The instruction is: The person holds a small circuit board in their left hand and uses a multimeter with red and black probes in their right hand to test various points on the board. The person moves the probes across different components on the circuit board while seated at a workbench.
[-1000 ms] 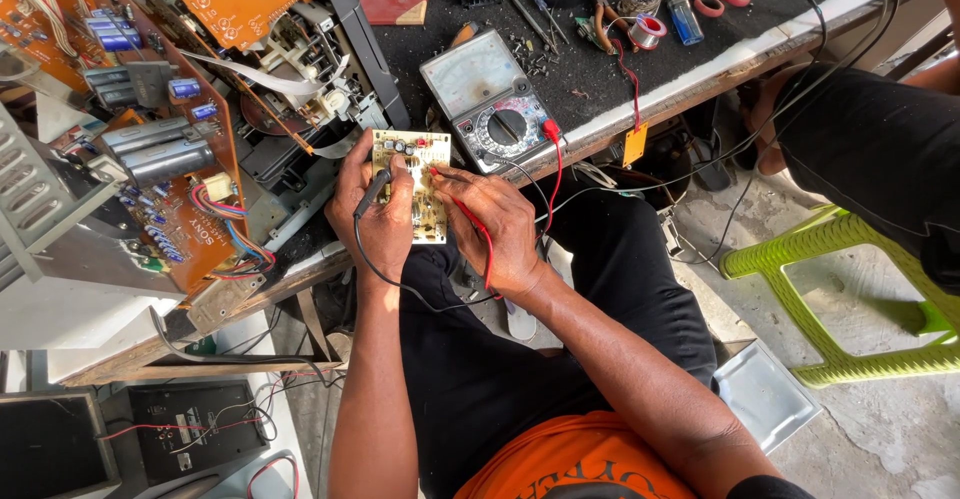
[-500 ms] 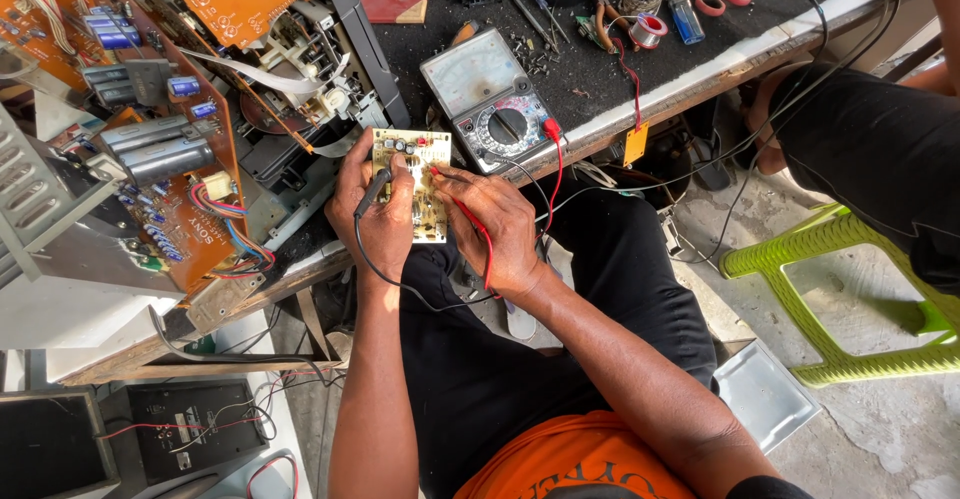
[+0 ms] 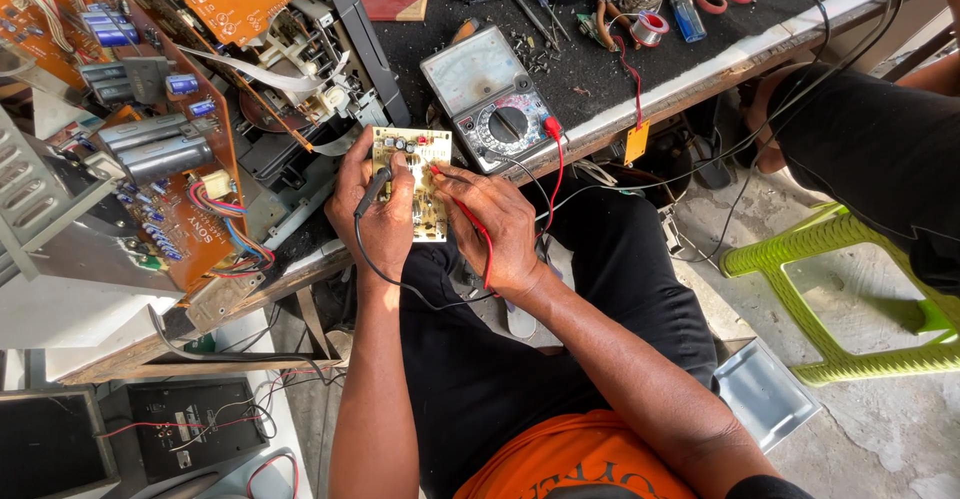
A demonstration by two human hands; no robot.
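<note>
A big orange circuit board (image 3: 190,129) is standing on the left, tilted, with many wires and round blue parts on it. A black worktable (image 3: 600,69) is stretching across the far side, and tools are lying on it. A green plastic stool (image 3: 840,299) is sitting on the right, near another person's dark leg (image 3: 880,159).

A grey meter (image 3: 490,99) with a round dial is lying on the table edge, just past the hands. A red wire and a black wire are running from it toward the person.

The person is sitting and holding a small pale circuit board (image 3: 415,194) at the table's near edge, just in front of the meter. The left hand (image 3: 375,209) is curling around the board's left side and is also gripping the black probe (image 3: 372,191), fingers closed tight. The right hand (image 3: 495,224) is pinching the red probe (image 3: 440,172) like a pencil, with its tip touching the board.

I think things could go wrong here. The board is only being held by one busy hand, so it could slip and fall. A probe tip could slide and touch two metal spots at once. The loose wires are hanging over the lap and could snag and tug the meter off the edge.
</note>
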